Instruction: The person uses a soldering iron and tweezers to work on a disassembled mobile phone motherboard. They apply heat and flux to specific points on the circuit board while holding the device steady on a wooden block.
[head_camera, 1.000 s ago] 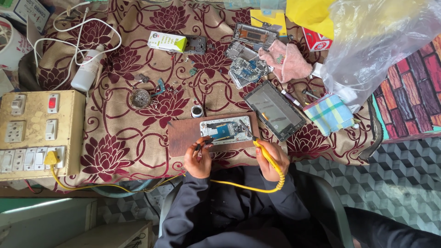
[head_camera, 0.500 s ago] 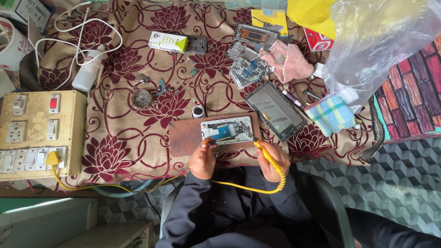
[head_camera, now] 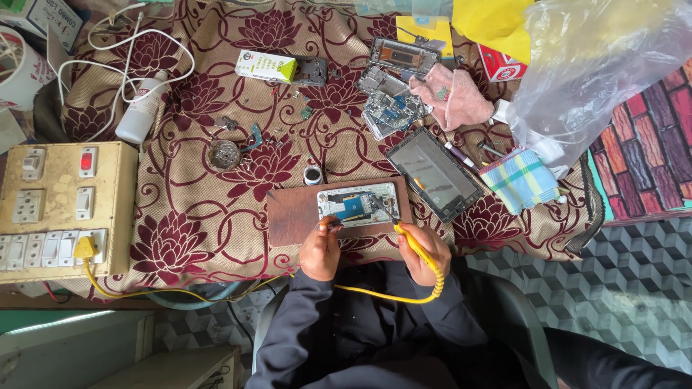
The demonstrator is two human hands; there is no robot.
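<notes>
An opened phone body (head_camera: 358, 203) lies on a brown board (head_camera: 292, 215) at the table's near edge. My right hand (head_camera: 425, 252) grips a yellow soldering iron (head_camera: 408, 238) whose tip rests on the phone's right part; its yellow cord (head_camera: 393, 296) curls back over my lap. My left hand (head_camera: 321, 248) pinches a small thin piece against the phone's lower left edge; what it is cannot be made out.
A black phone screen (head_camera: 433, 172) lies right of the board. Behind are phone parts (head_camera: 389, 108), a pink cloth (head_camera: 452, 97), a small box (head_camera: 265, 66), a white bottle (head_camera: 140, 110) and a round tin (head_camera: 223, 153). A switchboard (head_camera: 61, 209) sits left, a plastic bag (head_camera: 591, 68) right.
My left hand has shifted slightly right along the phone's lower edge. The soldering iron stays on the phone's right part.
</notes>
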